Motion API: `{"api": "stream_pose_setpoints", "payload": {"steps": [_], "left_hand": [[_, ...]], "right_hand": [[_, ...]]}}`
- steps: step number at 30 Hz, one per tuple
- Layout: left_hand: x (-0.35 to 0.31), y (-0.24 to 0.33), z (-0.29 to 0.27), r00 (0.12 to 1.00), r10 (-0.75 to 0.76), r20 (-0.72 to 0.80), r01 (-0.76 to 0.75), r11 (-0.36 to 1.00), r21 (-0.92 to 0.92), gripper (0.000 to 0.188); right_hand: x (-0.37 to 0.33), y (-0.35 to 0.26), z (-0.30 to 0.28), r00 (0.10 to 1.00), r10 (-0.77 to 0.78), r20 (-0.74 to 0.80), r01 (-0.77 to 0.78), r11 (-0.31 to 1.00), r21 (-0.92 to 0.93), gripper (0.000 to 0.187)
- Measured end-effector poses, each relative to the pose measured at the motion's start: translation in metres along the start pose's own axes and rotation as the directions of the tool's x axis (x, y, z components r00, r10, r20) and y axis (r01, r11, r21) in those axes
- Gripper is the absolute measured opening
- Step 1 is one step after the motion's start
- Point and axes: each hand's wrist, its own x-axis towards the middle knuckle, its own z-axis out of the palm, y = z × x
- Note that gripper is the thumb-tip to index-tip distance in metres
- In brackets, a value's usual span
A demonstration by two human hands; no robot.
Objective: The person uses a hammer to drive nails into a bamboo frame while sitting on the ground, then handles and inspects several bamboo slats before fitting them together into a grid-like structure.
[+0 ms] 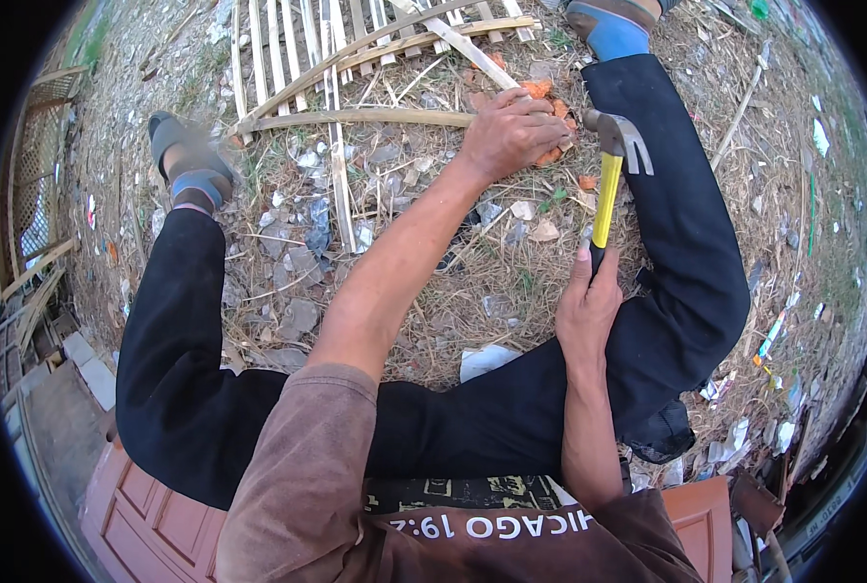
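Note:
My left hand (514, 134) is closed around the ends of wooden slats, where a pale slanting slat (477, 56) and a long bowed slat (375, 116) meet beneath it. Broken orange brick (537, 88) lies under and around those fingers. In my right hand (589, 301) is a claw hammer (605, 204), gripped by the black end of its yellow handle. The hammer's head is raised just right of my left hand, near the slat ends, its claw toward my right leg. Any nail under my left fingers is hidden.
A frame of several thin slats (307, 44) spreads across the ground ahead. My legs in black trousers (672, 194) lie bent on both sides. Dry grass, stones and litter cover the ground. A reddish panelled board (152, 510) is behind me at left; a lattice panel (40, 185) stands far left.

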Motion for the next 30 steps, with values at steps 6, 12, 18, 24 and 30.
{"api": "stream_pose_setpoints", "payload": {"steps": [6,12,18,24,30], "left_hand": [[-0.002,0.001,-0.002,0.999,0.007,0.044,-0.008,1.000,0.015,0.013],[-0.003,-0.002,-0.003,1.000,-0.003,0.024,0.003,1.000,0.004,0.014],[0.000,-0.002,0.001,1.000,0.025,0.006,-0.025,1.000,0.002,0.013],[-0.002,0.001,0.000,1.000,-0.006,0.000,0.006,1.000,0.009,0.012],[-0.004,-0.002,-0.002,1.000,-0.012,0.002,0.012,1.000,0.000,0.011]], "right_hand": [[-0.004,-0.006,0.002,0.997,-0.064,-0.036,0.065,0.997,0.037,0.019],[-0.005,0.002,0.012,1.000,-0.017,0.013,0.018,0.998,-0.061,0.016],[-0.009,0.001,0.011,0.992,-0.099,-0.082,0.101,0.995,0.016,0.018],[-0.007,0.000,0.012,0.999,-0.034,-0.013,0.034,0.999,0.011,0.020],[-0.003,0.009,0.022,0.997,0.064,0.048,-0.061,0.996,-0.060,0.018]]}}
